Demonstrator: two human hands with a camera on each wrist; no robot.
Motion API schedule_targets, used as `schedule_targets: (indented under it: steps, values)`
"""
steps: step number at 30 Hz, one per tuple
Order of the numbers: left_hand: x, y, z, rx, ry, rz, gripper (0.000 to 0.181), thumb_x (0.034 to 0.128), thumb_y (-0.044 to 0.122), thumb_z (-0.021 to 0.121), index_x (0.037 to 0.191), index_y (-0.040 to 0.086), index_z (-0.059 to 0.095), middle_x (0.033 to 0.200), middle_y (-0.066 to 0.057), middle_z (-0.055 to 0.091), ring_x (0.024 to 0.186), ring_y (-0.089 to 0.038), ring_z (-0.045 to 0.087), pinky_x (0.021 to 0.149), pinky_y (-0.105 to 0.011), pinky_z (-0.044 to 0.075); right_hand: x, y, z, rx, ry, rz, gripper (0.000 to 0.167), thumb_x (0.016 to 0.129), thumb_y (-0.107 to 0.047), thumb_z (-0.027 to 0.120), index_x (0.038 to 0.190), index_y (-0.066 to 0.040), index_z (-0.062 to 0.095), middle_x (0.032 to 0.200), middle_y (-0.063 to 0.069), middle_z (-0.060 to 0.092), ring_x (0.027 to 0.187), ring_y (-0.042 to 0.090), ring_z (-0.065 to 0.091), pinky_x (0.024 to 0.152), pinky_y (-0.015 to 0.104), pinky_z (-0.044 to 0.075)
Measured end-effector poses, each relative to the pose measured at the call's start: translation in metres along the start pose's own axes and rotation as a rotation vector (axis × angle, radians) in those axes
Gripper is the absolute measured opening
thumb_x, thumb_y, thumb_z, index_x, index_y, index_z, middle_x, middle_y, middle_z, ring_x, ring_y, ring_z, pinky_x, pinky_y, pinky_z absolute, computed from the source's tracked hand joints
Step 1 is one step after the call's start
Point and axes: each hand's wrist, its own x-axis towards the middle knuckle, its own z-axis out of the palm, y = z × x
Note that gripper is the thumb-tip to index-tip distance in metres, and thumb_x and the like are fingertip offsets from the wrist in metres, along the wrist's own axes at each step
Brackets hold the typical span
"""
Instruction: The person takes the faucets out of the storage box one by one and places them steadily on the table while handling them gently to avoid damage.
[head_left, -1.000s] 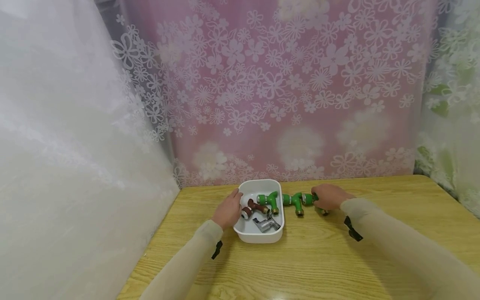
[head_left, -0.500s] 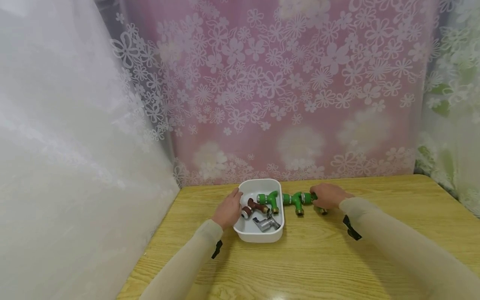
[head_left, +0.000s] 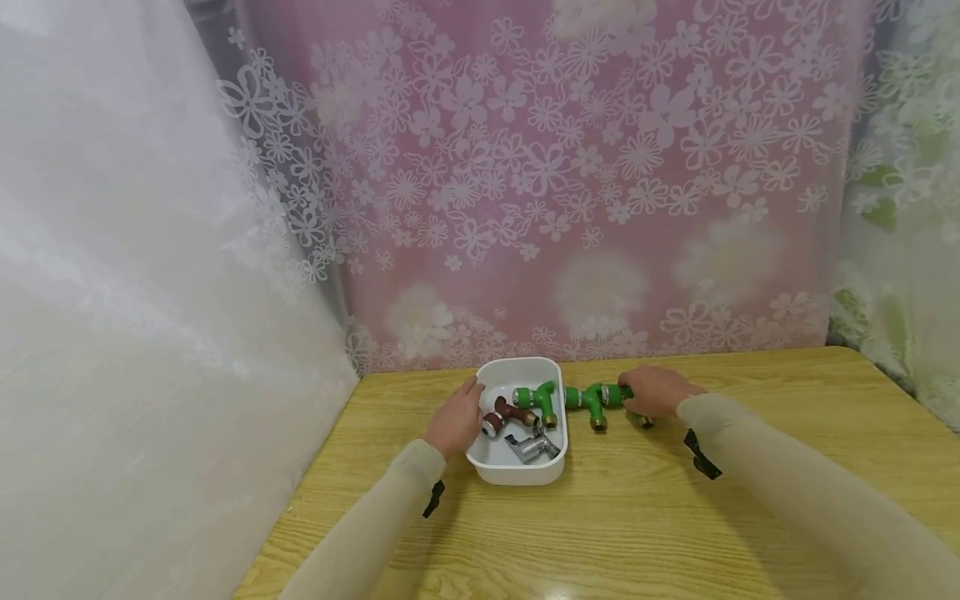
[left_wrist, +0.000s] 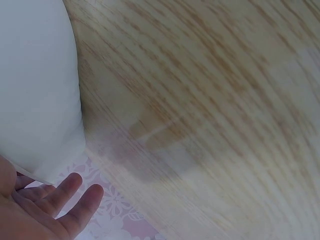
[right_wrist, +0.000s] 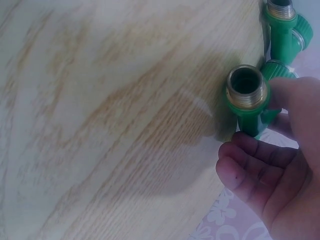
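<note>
A white plastic tub [head_left: 517, 476] stands on the table, and my left hand [head_left: 454, 423] holds its left rim. In the left wrist view two fingers stretch out loosely beside the tub wall [left_wrist: 40, 90]. My right hand [head_left: 656, 392] grips a green Y-shaped pipe fitting [right_wrist: 247, 97] with a brass threaded end, at the right of a row. In the head view this hand hides most of that fitting. Another green Y-shaped fitting [head_left: 595, 400] lies between it and the tub.
Inside the tub lie a green fitting [head_left: 545, 400], a brown fitting [head_left: 516, 412] and a chrome fitting [head_left: 531, 449]. The wooden table [head_left: 600, 533] reaches back to a pink flowered curtain [head_left: 480, 250]. A white sheet [head_left: 150, 292] hangs at the left.
My right hand has shifted very slightly left, still on the green fitting. The left hand and the tub stay in place.
</note>
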Motion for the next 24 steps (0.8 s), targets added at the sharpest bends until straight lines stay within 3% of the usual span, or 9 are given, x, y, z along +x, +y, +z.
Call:
schedule_targets:
  steps: [17,24]
  values:
    - [-0.001,0.000,-0.001,-0.003,-0.005,0.011,0.045,0.1043,0.011,0.046,0.148,0.000,0.045,0.160,-0.018,0.035,0.144,-0.032,0.043,0.114,-0.046,0.044,-0.005,-0.003,-0.004,-0.025,0.000,0.004,0.047,0.096,-0.026,0.066,0.137,-0.003,0.058,0.126,0.020,0.066,0.104,0.035,0.067,0.078,0.052,0.059]
    - [0.000,-0.001,0.000,-0.005,-0.005,0.016,0.044,0.1044,0.011,0.046,0.147,0.001,0.045,0.160,-0.018,0.035,0.142,-0.033,0.045,0.114,-0.047,0.045,-0.007,-0.011,-0.010,-0.090,0.032,-0.021,0.044,0.094,-0.026,0.066,0.132,-0.004,0.062,0.115,0.016,0.070,0.086,0.026,0.068,0.053,0.035,0.052]
